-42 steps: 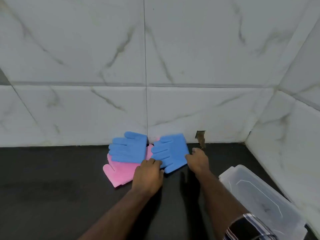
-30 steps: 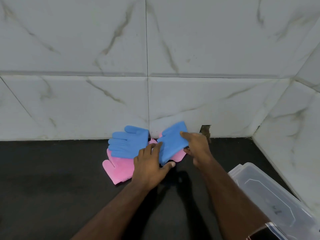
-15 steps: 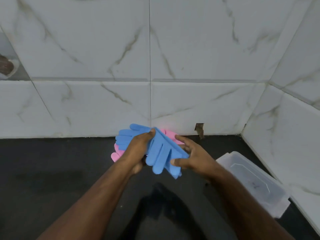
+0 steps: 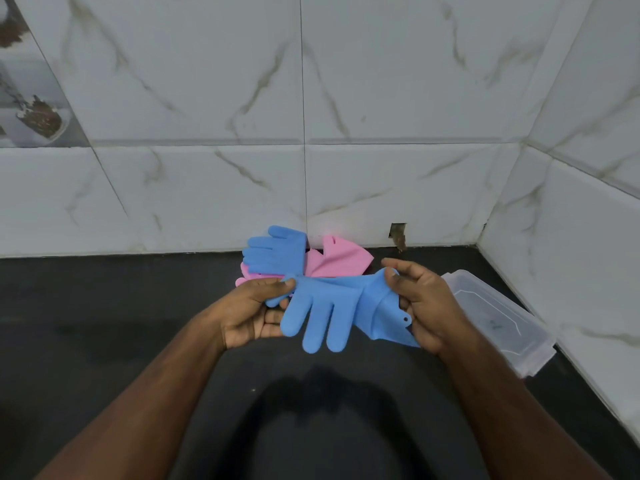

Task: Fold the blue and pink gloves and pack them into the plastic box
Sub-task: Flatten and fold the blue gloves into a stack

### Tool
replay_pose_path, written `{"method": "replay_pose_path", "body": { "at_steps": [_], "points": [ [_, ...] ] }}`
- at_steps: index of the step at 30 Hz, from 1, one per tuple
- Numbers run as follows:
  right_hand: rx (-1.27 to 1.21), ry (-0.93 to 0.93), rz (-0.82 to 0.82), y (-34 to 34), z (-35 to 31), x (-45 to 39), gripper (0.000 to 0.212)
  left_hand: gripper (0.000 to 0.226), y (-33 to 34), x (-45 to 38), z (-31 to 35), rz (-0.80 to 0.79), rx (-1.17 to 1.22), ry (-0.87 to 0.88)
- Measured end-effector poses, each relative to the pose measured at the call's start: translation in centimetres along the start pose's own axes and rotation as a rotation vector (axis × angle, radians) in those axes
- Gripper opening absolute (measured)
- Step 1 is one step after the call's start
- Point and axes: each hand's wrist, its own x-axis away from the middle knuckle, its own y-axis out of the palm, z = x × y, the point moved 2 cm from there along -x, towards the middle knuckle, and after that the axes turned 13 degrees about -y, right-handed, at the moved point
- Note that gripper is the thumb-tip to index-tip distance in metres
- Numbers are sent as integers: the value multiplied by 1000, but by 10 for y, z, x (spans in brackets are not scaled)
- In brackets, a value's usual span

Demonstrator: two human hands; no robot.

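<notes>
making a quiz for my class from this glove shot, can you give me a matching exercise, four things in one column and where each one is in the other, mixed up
Things
1. held blue glove
2. second blue glove
3. pink gloves
4. plastic box

Places
A. on the dark counter at the right, near the side wall
B. lifted off the counter, between the left hand and the right hand
C. lying by the back wall, on top of a pink glove
D. against the back wall, partly under a blue glove

Pairs: 1-B, 2-C, 3-D, 4-A
</notes>
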Motion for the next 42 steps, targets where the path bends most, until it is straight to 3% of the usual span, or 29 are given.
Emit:
{"method": "replay_pose_path", "body": {
  "at_steps": [7, 14, 17, 21, 26, 29, 31, 34, 36, 39, 42],
  "points": [
    [27, 71, -95, -11, -10, 16, 20, 20, -14, 14, -12, 87, -94, 21],
    [91, 68, 60, -32, -19, 20, 16, 9, -30, 25, -19, 243, -35, 35],
    [46, 74, 134, -36, -17, 21, 11, 7, -38, 24, -18, 362, -119, 43],
    [198, 28, 164, -36, -14, 20, 13, 5, -40, 20, -13, 441, -243, 79],
    [499, -195, 30, -43, -17, 22, 23, 14, -45, 20, -10, 403, -163, 250],
    [603, -282, -10, -54, -13, 30, 22, 13, -48, 26, -22, 344, -65, 259],
    [721, -218, -124, -64, -2, 35, 25, 11, -52, 27, -35, 359, -133, 201],
    [1023, -5, -361, -84, 26, 42, 35, 28, -58, 23, -52, 549, -489, 97],
    [1133, 74, -363, -89, 36, 46, 32, 36, -59, 21, -63, 617, -628, 45],
    [1121, 60, -328, -77, 44, 52, 21, 32, -58, 16, -78, 624, -661, -29],
    [1046, 62, -443, -52, 59, 64, 16, 19, -58, 9, -86, 658, -714, -4]
  ]
}}
